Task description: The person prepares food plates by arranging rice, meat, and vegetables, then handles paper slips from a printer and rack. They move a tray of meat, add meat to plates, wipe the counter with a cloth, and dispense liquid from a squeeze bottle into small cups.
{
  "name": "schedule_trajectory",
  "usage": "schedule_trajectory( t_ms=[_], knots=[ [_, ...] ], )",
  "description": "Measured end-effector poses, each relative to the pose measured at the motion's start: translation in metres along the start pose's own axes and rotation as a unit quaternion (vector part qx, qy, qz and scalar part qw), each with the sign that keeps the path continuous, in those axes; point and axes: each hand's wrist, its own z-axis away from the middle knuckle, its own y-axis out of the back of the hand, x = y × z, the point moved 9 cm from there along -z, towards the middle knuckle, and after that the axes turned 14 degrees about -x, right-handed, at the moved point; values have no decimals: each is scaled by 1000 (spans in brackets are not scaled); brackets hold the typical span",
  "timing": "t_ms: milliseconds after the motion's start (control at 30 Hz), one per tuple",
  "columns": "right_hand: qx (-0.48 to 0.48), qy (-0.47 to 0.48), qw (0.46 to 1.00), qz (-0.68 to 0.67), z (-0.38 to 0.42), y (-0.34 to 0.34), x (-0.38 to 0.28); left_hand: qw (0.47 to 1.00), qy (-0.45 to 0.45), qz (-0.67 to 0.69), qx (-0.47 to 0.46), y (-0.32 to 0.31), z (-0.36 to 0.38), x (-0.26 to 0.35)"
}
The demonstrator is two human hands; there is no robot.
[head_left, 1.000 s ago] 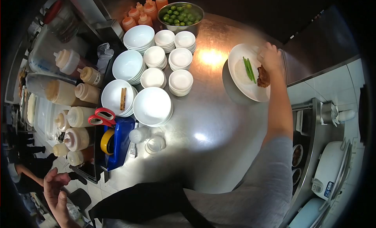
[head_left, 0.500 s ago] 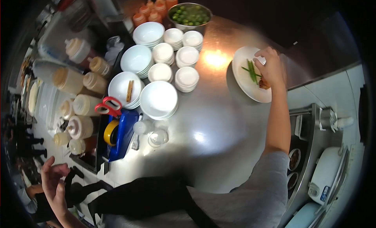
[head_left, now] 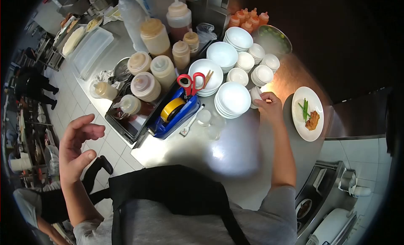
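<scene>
My right hand (head_left: 270,105) pinches the rim of a small white bowl (head_left: 255,94) at the near end of the small bowl stacks. To its right stands an oval white plate (head_left: 299,123) bearing green stalks (head_left: 305,110) and a browned piece of food (head_left: 312,120). Raised at the left, off the counter's edge, my left hand (head_left: 78,148) is empty, its fingers curved and apart. Larger white bowls (head_left: 232,99) are stacked just left of my right hand.
Squeeze bottles (head_left: 146,87) crowd a black tray at the left. Beside them, red-handled scissors (head_left: 191,83) and yellow tape (head_left: 171,110) sit in a blue holder (head_left: 185,118). A metal bowl of green items (head_left: 273,38) stands behind. Another person (head_left: 50,203) is at lower left.
My right hand has left the plate and moved left to the small bowls, taking hold of one. My left hand is higher in view. The camera view has swung left.
</scene>
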Motion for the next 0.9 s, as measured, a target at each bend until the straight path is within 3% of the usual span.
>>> schedule_trajectory(
  t_ms=[100, 200, 300, 333, 433, 533, 600, 667, 767, 900],
  knots=[
    [81, 165, 947, 263, -3, -5, -11, 1000, -13, 13, -15, 8, 3, -9],
    [120, 202, 881, 412, 3, -29, -34, 999, -32, 12, -20, 19, 8, -16],
    [118, 178, 886, 412, 1, -28, -31, 998, -55, 9, -24, 38, 15, -28],
    [109, 150, 925, 330, 0, -23, -25, 998, -57, 10, -25, 44, 17, -31],
    [118, 160, 889, 414, 3, -23, -32, 997, -66, 19, -26, 62, 21, -38],
    [102, 97, 957, 252, -13, -3, -4, 996, -74, 18, -45, 73, 15, -43],
    [137, 97, 957, 237, -19, 3, 3, 994, -87, 11, -65, 80, 3, -45],
    [189, 108, 936, 277, -9, -8, -10, 991, -92, 23, -91, 78, -25, -45],
    [191, 39, 856, 478, -7, -25, -22, 984, -129, 26, -120, 62, -94, -32],
    [196, 25, 931, 306, -18, 6, 1, 968, -143, -201, -49, 36, -204, -36]
  ],
)
